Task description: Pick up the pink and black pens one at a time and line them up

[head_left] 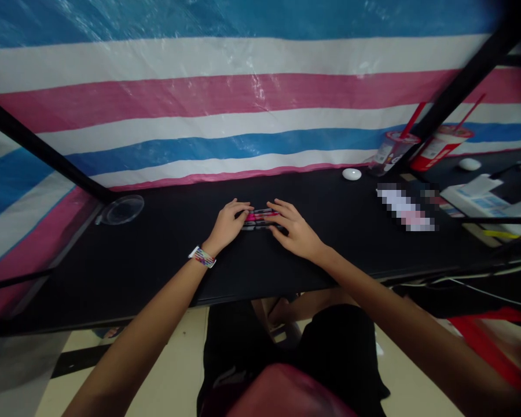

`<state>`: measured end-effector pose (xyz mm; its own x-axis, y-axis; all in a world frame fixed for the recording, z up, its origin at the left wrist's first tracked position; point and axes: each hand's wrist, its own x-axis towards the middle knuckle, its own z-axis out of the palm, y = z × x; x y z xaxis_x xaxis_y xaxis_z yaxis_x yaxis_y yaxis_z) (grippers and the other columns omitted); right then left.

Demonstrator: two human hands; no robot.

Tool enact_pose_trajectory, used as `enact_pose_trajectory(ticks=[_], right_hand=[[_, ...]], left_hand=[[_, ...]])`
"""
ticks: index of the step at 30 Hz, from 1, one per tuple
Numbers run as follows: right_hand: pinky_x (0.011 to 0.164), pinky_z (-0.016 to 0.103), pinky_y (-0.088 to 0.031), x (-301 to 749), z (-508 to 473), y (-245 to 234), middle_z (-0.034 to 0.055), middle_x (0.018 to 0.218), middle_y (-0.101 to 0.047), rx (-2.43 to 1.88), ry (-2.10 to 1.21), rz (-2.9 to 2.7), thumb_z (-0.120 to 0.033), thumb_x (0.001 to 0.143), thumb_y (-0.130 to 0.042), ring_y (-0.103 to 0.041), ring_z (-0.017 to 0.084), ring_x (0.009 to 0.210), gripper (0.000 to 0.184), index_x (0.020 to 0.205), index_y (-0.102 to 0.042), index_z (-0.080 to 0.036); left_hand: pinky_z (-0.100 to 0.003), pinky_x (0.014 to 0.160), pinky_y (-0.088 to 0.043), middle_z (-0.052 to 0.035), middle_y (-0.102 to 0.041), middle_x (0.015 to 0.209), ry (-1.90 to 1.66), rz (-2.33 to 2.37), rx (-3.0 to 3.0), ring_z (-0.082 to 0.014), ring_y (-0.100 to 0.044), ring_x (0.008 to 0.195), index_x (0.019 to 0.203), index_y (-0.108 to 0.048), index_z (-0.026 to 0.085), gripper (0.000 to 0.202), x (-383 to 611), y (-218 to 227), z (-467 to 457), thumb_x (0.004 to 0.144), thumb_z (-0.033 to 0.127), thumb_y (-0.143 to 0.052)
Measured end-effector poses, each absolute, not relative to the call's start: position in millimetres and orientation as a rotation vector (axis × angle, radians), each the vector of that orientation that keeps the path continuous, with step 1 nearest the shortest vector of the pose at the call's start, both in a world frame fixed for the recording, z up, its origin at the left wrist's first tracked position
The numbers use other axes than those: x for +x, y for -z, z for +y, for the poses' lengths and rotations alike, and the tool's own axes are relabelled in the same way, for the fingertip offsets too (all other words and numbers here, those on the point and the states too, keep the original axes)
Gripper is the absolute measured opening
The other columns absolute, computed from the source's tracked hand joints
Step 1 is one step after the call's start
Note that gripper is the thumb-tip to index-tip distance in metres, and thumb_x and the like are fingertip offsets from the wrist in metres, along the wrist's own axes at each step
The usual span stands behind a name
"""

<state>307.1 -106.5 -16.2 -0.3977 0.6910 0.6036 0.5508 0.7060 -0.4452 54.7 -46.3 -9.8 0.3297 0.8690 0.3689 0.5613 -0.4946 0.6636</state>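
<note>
Black table [156,255] with markers [260,220], clear lid [124,209], white puck [351,174] (cups [393,152] at back).

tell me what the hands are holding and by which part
Both hands rest on a small row of pens lying on the black table: left hand at its left end, right hand at its right end. Nothing is lifted.

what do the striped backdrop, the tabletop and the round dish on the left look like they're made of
Striped backdrop: seemingly thin plastic sheeting, glossy, with crinkles catching white glare. Tabletop: smooth matt black board, perhaps laminate; hard to say. Round dish: clear plastic or glass, see-through with a shiny rim. The left hand and right hand rest on a row of markers.
</note>
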Motion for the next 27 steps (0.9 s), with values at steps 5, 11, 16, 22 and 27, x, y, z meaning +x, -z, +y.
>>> enact_pose_trajectory(ticks=[5, 11, 16, 22, 27], right_hand=[[0.122, 0.069, -0.05, 306, -108, 16, 0.0128, 0.155, -0.067, -0.855, -0.189, -2.17, -0.017, 0.102, -0.067, -0.05, 0.039, 0.156, 0.017, 0.109, -0.082, -0.023], [0.122, 0.069, -0.049, 308, -105, 18, 0.013, 0.151, -0.069, -0.92, -0.16, -2.131, -0.019, 0.098, -0.073, -0.051, 0.039, 0.153, 0.015, 0.108, -0.082, -0.023], [0.12, 0.068, -0.05, 308, -105, 17, 0.0132, 0.15, -0.07, -0.893, -0.177, -2.177, -0.016, 0.095, -0.073, -0.051, 0.04, 0.153, 0.011, 0.099, -0.08, -0.023], [0.117, 0.063, -0.053, 309, -106, 11, 0.0072, 0.13, -0.08, -0.833, -0.265, -2.06, -0.017, 0.098, -0.071, -0.06, 0.034, 0.14, 0.013, 0.102, -0.078, -0.027], [0.101, 0.053, -0.06, 314, -98, 3, 0.006, 0.102, -0.082, -0.927, -0.293, -1.885, -0.025, 0.099, -0.074, -0.07, 0.031, 0.112, 0.008, 0.102, -0.081, -0.027]], left_hand=[[-0.067, 0.132, -0.041, -0.0068, -0.082, 0.133, -0.987, 1.26, 2.189, -0.03, -0.07, 0.14, 0.114, -0.083, 0.026, 0.025, 55, 9, -46, 0.103, 0.014, -0.065], [-0.066, 0.131, -0.042, -0.0059, -0.081, 0.135, -0.995, 1.331, 2.14, -0.0336, -0.059, 0.152, 0.118, -0.081, 0.027, 0.025, 54, 15, -45, 0.103, 0.017, -0.064], [-0.059, 0.125, -0.048, -0.0072, -0.081, 0.13, -1.054, 1.31, 2.13, -0.0313, -0.067, 0.14, 0.118, -0.078, 0.026, 0.022, 55, 13, -47, 0.103, 0.02, -0.063], [-0.048, 0.117, -0.052, -0.0069, -0.08, 0.123, -1.206, 1.249, 2.108, -0.0262, -0.072, 0.123, 0.113, -0.078, 0.026, 0.024, 56, -7, -60, 0.111, 0.033, -0.055], [-0.048, 0.111, -0.052, -0.0034, -0.085, 0.11, -1.099, 1.119, 2.208, -0.0253, -0.075, 0.109, 0.111, -0.081, 0.028, 0.03, 60, -28, -69, 0.113, 0.04, -0.053]])
